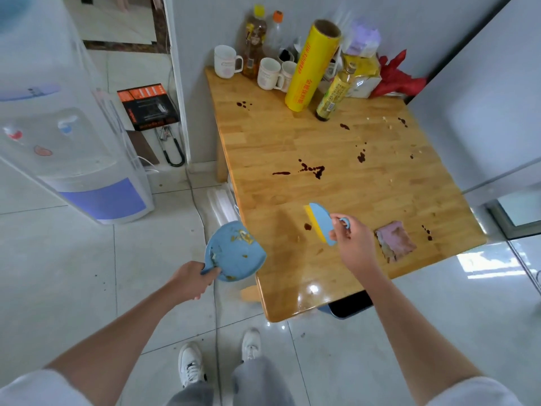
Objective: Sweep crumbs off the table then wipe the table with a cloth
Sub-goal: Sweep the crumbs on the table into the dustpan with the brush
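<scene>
We note the left hand (191, 281) gripping a crumb-laden dustpan (234, 252) left of the counter (366, 183) — the right hand (349, 240) gripping the brush (320, 222) above it.

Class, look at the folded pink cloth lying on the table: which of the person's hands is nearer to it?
Right. The right hand, holding the small brush, is over the table just left of the cloth. The left hand holds the dustpan off the table's edge, much farther away.

1. Glossy pale tiled floor (73, 273), bright glare patch at right.
2. White water dispenser (58, 127) standing left.
3. Grey wall (205, 30) behind, white door frame (175, 68) beside it.
4. Black cable (202, 212) trailing across tiles.
</scene>
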Action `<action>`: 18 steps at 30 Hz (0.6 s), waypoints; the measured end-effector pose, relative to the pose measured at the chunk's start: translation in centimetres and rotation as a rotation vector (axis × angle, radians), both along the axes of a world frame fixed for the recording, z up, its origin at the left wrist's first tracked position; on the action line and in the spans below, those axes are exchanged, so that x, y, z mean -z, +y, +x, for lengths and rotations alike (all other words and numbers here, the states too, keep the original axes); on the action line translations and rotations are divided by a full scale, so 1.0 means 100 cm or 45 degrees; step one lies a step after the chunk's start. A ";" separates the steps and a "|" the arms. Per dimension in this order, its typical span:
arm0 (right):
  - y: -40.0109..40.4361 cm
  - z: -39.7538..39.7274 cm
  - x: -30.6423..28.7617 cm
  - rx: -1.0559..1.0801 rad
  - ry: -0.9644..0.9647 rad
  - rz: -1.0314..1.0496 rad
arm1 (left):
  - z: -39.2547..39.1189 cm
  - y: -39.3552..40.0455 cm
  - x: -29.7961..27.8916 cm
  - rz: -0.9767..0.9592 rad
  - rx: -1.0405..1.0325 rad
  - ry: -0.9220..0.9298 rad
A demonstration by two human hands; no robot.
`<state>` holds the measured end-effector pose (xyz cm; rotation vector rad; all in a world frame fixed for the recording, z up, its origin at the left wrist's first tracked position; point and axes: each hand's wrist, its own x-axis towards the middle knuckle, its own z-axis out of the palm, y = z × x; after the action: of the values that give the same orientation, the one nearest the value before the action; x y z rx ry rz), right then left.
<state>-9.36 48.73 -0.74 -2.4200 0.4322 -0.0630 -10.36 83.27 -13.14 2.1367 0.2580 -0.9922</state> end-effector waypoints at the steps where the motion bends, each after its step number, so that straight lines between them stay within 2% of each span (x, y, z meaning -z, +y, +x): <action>1: -0.006 0.002 0.000 -0.054 0.046 -0.002 | -0.001 -0.007 -0.001 -0.014 -0.055 -0.004; 5: 0.005 0.010 0.029 -0.371 0.129 -0.061 | -0.010 -0.022 0.002 -0.025 -0.303 0.005; 9: 0.009 0.012 0.051 -0.501 0.134 -0.102 | -0.026 -0.029 0.007 0.041 -0.407 0.008; 15: 0.000 -0.021 0.047 -0.820 0.203 -0.083 | -0.067 -0.049 0.016 0.033 -0.583 0.030; 18: -0.016 -0.028 0.034 -0.825 0.187 -0.031 | -0.083 -0.056 0.016 0.028 -0.621 0.034</action>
<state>-12.19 47.15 -4.09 -2.4811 -0.3037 0.3939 -18.66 77.67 -14.74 1.9428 0.7642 -0.7306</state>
